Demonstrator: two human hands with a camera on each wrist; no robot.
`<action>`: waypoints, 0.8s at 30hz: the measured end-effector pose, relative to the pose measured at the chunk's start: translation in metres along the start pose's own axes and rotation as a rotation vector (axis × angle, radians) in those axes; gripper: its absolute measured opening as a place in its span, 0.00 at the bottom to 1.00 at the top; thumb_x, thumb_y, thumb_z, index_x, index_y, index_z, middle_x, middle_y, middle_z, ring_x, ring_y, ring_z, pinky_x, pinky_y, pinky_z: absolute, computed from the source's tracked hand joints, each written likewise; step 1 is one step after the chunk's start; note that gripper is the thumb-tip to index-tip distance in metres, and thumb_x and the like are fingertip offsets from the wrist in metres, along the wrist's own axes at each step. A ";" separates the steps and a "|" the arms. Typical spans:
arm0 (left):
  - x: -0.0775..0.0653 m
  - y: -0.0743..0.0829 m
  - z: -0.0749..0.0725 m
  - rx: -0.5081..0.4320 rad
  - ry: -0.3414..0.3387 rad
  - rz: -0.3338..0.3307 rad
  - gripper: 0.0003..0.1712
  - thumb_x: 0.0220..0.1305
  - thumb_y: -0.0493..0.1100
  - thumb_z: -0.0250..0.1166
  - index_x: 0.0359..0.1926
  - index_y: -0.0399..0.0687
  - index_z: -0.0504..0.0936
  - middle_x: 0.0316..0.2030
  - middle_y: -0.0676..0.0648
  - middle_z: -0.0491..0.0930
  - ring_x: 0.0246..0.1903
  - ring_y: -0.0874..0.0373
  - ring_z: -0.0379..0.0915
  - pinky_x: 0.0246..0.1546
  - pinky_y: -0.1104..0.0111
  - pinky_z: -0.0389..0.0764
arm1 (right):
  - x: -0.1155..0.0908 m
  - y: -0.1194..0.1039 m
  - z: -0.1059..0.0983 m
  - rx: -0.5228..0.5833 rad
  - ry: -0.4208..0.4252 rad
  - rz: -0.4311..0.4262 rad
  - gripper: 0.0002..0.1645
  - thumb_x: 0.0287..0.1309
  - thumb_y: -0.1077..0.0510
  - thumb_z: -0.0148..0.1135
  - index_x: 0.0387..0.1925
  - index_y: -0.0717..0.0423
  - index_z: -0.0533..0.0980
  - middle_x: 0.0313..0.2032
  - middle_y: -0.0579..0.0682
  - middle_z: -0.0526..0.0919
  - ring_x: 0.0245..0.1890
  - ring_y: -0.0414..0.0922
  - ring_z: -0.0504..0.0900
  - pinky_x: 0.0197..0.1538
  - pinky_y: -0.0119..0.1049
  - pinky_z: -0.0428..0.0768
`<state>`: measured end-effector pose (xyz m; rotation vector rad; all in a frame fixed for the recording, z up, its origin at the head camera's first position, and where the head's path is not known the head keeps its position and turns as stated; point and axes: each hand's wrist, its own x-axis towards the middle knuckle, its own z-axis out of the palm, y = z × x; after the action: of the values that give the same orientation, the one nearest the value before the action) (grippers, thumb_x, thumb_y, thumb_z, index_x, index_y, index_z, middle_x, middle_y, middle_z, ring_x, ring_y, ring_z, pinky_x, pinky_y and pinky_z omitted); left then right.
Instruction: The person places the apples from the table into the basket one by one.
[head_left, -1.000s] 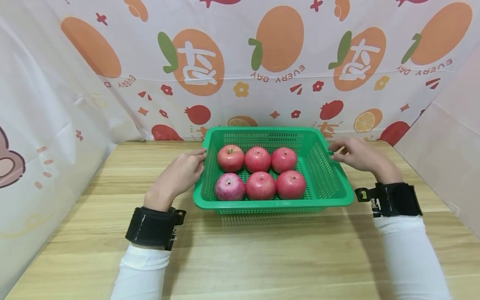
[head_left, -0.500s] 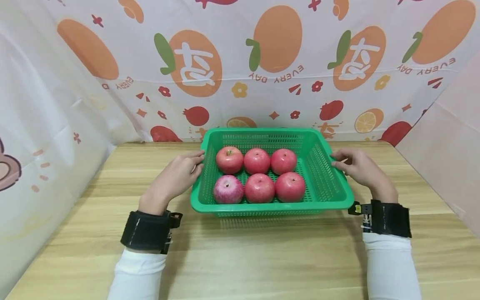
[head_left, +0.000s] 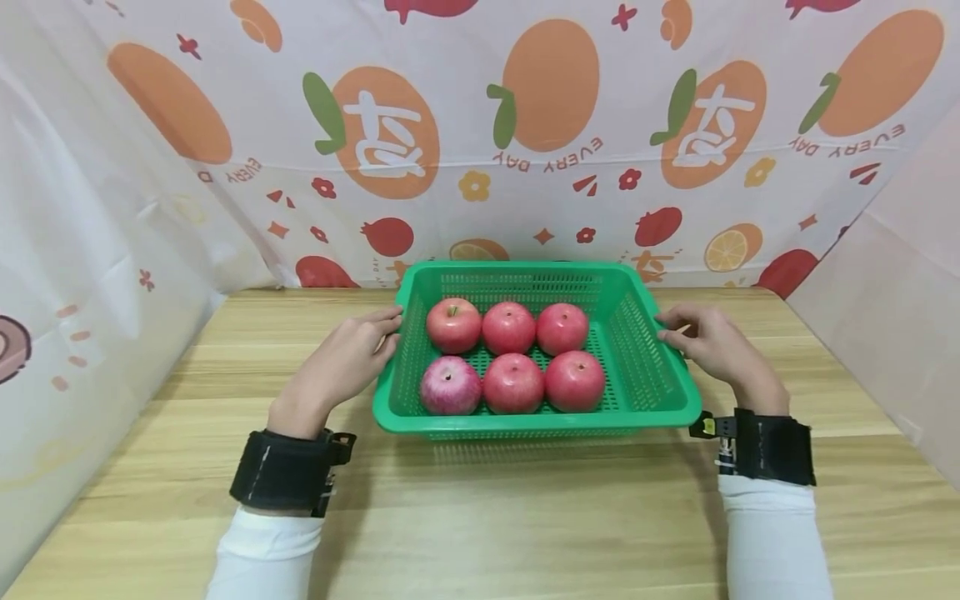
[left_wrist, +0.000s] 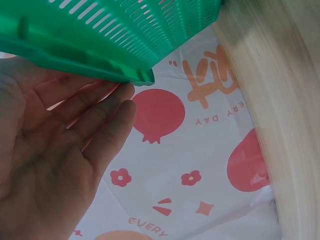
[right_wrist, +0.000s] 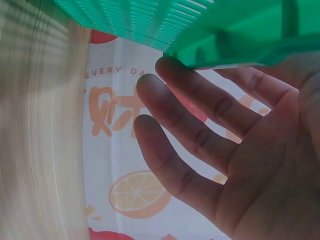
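A green perforated plastic basket (head_left: 536,421) stands on the table between my hands. Several red apples (head_left: 513,383) lie inside it in two rows. A purplish, streaked, apple-like round fruit (head_left: 450,386) occupies the front left corner of the group. My left hand (head_left: 341,367) touches the basket's left rim, its fingers (left_wrist: 107,107) fairly straight below the rim in the left wrist view. At the right rim, my right hand (head_left: 712,346) touches the edge with fingertips and thumb. Its fingers (right_wrist: 180,115) are spread and slightly bent under the rim in the right wrist view.
The wooden table (head_left: 517,517) extends in front of the basket and to both sides. Behind it hangs a fruit-printed white cloth (head_left: 480,192). More white cloth (head_left: 90,250) borders the left side, and a pale wall (head_left: 892,300) borders the right.
My right hand has come toward me and now touches the right rim. My left hand stays at the left rim. The camera view has shifted slightly; the fruit keeps its arrangement.
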<state>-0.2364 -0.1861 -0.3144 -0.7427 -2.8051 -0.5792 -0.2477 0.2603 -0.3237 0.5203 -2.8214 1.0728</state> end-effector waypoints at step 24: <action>0.000 0.003 -0.004 0.005 -0.016 -0.004 0.21 0.61 0.34 0.54 0.54 0.27 0.69 0.57 0.33 0.66 0.55 0.43 0.61 0.49 0.49 0.71 | 0.001 -0.003 -0.001 -0.022 -0.011 0.041 0.14 0.60 0.60 0.54 0.46 0.64 0.74 0.40 0.59 0.77 0.34 0.51 0.75 0.35 0.37 0.78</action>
<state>-0.2344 -0.1853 -0.3104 -0.7444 -2.8227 -0.5695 -0.2472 0.2586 -0.3211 0.4691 -2.8620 1.0472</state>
